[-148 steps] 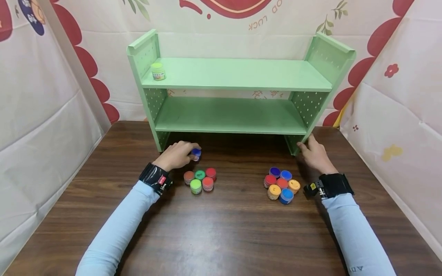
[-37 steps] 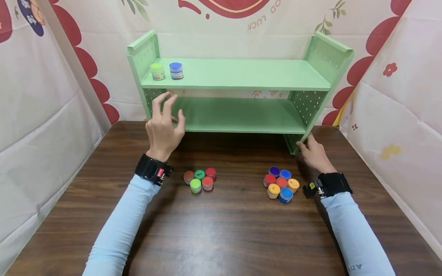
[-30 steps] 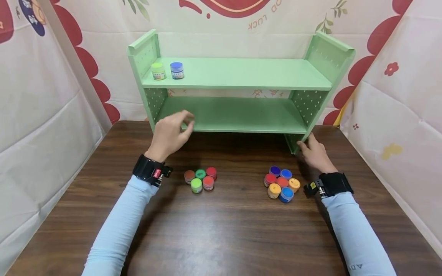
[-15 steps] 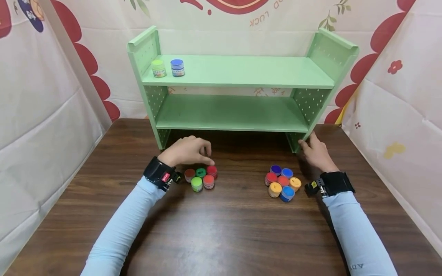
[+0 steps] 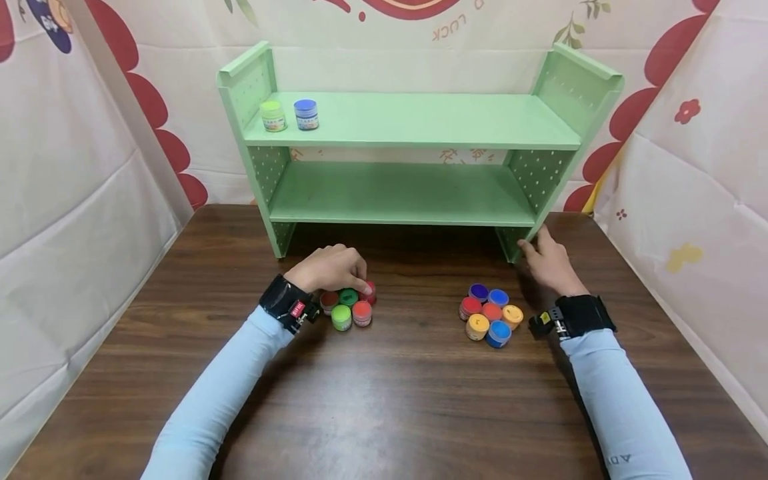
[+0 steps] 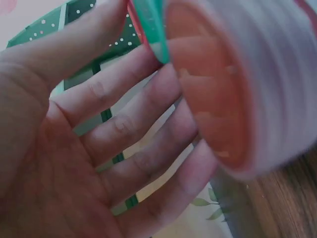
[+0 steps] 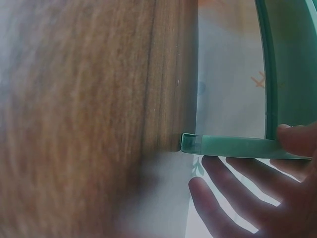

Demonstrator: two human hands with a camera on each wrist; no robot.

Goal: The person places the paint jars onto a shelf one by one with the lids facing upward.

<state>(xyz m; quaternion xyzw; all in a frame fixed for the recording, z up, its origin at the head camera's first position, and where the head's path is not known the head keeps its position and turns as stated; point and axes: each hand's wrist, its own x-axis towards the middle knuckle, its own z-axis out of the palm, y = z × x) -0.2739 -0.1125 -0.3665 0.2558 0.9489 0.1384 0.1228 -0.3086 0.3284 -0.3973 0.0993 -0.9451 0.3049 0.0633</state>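
Head view: your left hand [image 5: 332, 268] pinches red-lidded jar [image 5: 372, 297] at far right of left cluster [image 5: 341, 319], likely easiest reach; right hand [image 5: 549, 267] grips side of green rack [image 5: 408, 193], presumably steadying it.

A small red-lidded jar [image 5: 371, 296], partly hidden, lid up, is pinched by the left hand [image 5: 332, 268] near the frame's centre, beside other lidded jars [image 5: 342, 319]. A light-green two-tier shelf [image 5: 414, 120] stands across the upper middle, its lower right side gripped by the right hand [image 5: 549, 267].
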